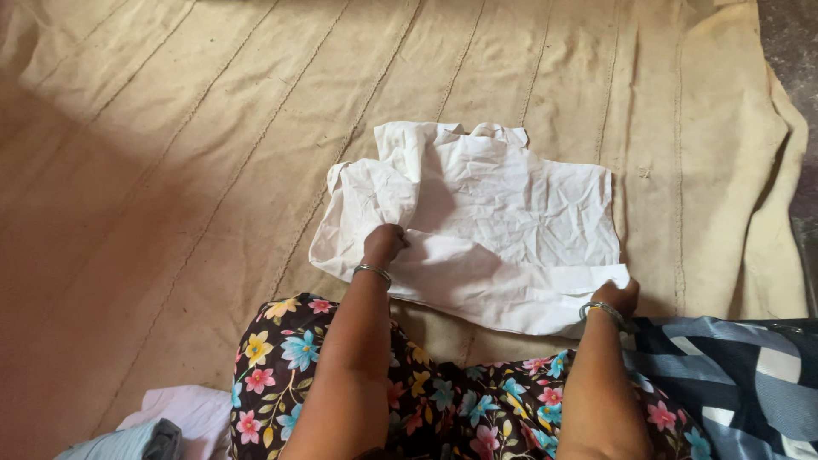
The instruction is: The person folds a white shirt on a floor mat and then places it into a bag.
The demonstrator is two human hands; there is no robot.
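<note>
Two hands: both closed on the white garment [503,221], spread mid-mat at twelve o'clock
Left hand [385,243]: fabric pinched at nine o'clock; tension should be kept even
Right hand [617,296]: hem corner gripped (four o'clock); edges should be aligned before creasing

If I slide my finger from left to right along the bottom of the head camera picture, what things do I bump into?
Pale blue cloth → white cloth → left hand → white garment → right hand → dark blue patterned fabric.

A home, by the look of it — a stitched beige floor mat [170,170] spread wide, with folded clothes [741,375] lying at its edge.
</note>
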